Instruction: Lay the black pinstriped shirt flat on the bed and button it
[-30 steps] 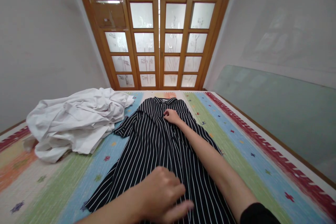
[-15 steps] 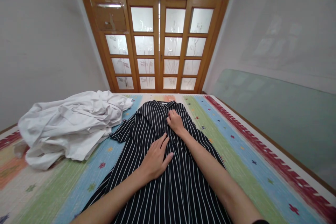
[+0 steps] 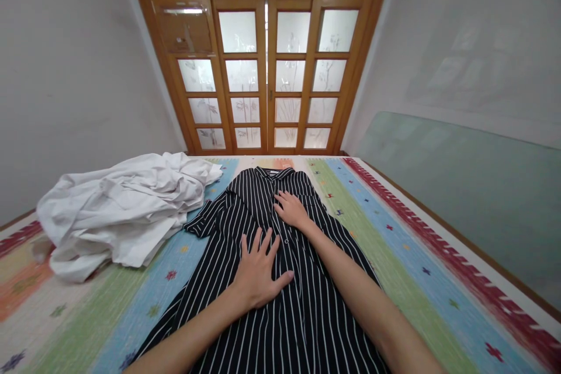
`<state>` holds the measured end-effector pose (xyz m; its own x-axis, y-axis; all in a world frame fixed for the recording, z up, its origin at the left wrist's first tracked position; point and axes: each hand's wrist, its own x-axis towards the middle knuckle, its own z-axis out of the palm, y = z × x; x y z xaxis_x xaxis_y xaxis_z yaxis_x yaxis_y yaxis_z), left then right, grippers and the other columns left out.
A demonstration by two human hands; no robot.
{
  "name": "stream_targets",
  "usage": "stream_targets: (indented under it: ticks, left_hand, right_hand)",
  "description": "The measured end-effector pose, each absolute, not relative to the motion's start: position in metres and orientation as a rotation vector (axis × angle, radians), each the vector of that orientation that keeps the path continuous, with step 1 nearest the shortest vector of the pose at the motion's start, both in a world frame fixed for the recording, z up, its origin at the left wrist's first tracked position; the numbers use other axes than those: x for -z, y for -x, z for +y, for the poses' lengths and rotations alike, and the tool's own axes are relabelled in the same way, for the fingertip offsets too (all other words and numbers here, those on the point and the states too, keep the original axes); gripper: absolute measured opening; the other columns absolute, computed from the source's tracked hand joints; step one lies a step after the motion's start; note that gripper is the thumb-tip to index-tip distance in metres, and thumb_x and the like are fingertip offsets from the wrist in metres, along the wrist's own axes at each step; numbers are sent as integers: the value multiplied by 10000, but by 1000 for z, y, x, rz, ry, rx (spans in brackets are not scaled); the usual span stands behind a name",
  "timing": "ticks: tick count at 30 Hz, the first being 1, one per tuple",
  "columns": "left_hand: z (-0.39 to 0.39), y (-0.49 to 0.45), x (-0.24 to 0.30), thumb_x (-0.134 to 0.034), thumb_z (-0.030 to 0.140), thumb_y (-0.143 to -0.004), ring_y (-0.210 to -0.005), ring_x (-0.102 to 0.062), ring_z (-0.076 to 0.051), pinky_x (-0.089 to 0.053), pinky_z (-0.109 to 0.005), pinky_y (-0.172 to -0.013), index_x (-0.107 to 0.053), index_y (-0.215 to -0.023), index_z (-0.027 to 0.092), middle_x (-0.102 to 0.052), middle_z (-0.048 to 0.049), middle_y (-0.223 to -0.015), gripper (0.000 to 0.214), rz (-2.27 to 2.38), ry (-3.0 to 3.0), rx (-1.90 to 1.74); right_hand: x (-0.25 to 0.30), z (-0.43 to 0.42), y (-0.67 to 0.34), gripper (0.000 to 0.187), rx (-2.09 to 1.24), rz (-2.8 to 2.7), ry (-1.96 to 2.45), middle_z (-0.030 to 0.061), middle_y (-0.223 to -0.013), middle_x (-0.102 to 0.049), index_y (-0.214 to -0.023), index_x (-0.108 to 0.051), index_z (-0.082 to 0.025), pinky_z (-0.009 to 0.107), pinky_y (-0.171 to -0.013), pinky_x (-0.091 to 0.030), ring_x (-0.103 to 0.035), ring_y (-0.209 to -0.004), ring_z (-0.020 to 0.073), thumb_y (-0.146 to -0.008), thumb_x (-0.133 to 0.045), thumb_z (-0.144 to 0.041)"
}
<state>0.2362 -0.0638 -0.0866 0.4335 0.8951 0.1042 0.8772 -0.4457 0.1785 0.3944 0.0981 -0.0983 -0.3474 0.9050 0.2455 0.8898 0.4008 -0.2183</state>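
Observation:
A black, white-striped shirt dress (image 3: 249, 204) is spread face up, its collar at the far end and one short sleeve out to the left. Flat on its front, left of the button line, lies my left hand (image 3: 258, 274) with fingers spread wide. My right hand (image 3: 291, 209) rests higher up on the chest, to the right, fingers stretched out and slightly apart. Neither hand grips the cloth. A pale button (image 3: 286, 241) shows between the two hands. The right sleeve is not visible, and the lower hem runs out of view.
A rumpled heap of white cloth (image 3: 127, 210) lies to the left of the dress. Beneath both is a colourful striped cover (image 3: 421, 280) with small star and flower motifs. A pale green panel (image 3: 464, 187) lines the right wall. Wooden glazed doors (image 3: 267, 70) stand beyond the far edge.
My left hand has spread its fingers and flattened on the dress. My right hand has uncurled from a loose pinch near the button line and moved slightly nearer to me.

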Motion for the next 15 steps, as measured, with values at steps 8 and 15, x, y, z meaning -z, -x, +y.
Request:
stream_targets:
  ticks: [8,15]
  left_hand:
    - [-68,-235,89,-297,712,-890,-1461,-158,-395,-85,-724,-1115,-311,-1511,220,-269,-135,-1576,793,1555,-2582,-322]
    - [-76,-241,93,-320,676,-905,-1452,-193,-400,-120,-728,-1109,-334,-1502,218,-296,-146,-1564,752,1508,-2581,-412]
  right_hand:
    - [95,87,-399,480,-99,-2368,1585,95,-1536,-327,-1445,-454,-158,433,-1160,-190,-262,-1428,261,-1015,-366,-354]
    - [97,80,-409,475,-105,-2351,1610,92,-1538,-323,-1448,-449,-168,428,-1157,-199,-261,-1429,246,-1018,-367,-352]
